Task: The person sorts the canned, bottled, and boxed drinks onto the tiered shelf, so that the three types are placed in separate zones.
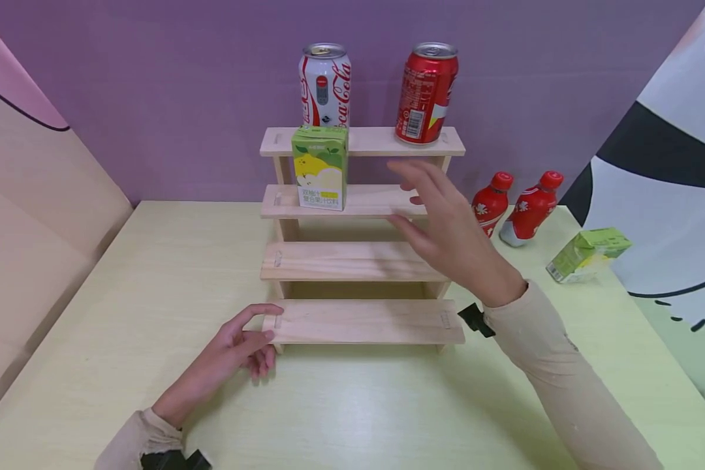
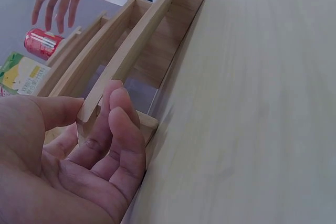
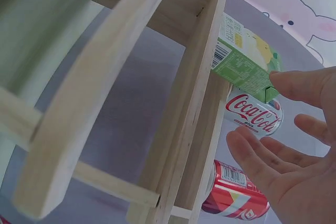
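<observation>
A pale wooden rack (image 1: 352,261) with four stepped tiers stands on the worktop (image 1: 352,418). At the rack's left end, the left hand (image 1: 235,346) pinches the end of the lowest tier between its thumb and fingers; the left wrist view shows the board's end in this grip, with the other fingers loosely curled beside it.

The right hand (image 1: 446,228) is spread and holds nothing. It hovers before the right half of the rack's upper tiers, fingers pointing toward the rack's left side, thumb well apart from them.

A green juice carton (image 1: 320,170) stands upright on the rack's second tier from the top, near the left end, its yellow fruit picture facing the front. The right fingertips are near the carton but apart from it. On the rack's top tier, a white Coca-Cola can (image 1: 326,85) stands on the left, partly hidden behind the carton, and a red can (image 1: 427,94) stands toward the right end, its barcode showing.

To the right of the rack, on the worktop, are two red-capped bottles (image 1: 529,209) near each other, one partly covered by the right hand. Another green carton (image 1: 587,254) is farther right of the rack. A purple backdrop (image 1: 211,98) rises behind the rack.
</observation>
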`<state>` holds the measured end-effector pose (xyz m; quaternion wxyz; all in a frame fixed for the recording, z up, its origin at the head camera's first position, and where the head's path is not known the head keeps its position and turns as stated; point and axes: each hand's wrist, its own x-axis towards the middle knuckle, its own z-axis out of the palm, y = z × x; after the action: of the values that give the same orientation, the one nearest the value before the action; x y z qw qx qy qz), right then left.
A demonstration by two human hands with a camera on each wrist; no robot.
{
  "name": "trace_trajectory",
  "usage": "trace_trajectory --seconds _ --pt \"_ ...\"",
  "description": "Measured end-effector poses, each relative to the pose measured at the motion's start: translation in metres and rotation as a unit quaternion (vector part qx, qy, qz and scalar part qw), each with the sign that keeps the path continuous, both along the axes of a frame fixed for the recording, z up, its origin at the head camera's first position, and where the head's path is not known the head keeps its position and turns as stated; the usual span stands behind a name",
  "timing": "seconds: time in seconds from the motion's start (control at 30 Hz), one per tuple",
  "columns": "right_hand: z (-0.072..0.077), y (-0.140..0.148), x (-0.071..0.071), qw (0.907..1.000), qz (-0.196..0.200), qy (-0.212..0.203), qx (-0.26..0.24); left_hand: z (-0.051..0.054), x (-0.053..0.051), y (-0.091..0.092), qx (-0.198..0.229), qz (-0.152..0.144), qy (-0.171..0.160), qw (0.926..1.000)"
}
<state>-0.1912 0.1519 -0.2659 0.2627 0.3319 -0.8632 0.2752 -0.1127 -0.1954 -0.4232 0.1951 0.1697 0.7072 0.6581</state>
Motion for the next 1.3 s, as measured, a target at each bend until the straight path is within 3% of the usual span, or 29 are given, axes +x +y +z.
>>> trace_trajectory --seconds 0.47,0.67,1.1,1.3 --pt "-0.006 0.023 0.023 0.9994 -0.031 -0.001 0.012 0.0 -0.001 0.002 -0.002 0.001 -0.007 1.0" --pt "-0.009 0.037 0.027 0.9989 -0.042 0.012 0.016 0.0 -0.001 0.0 -0.004 0.003 -0.006 1.0" --pt "-0.023 0.067 0.037 0.9956 -0.087 -0.006 0.033 0.0 -0.001 0.0 -0.002 -0.003 -0.005 1.0" --pt "-0.033 0.081 0.034 0.9937 -0.103 -0.001 0.043 -0.001 -0.001 -0.001 0.003 -0.002 0.004 1.0"
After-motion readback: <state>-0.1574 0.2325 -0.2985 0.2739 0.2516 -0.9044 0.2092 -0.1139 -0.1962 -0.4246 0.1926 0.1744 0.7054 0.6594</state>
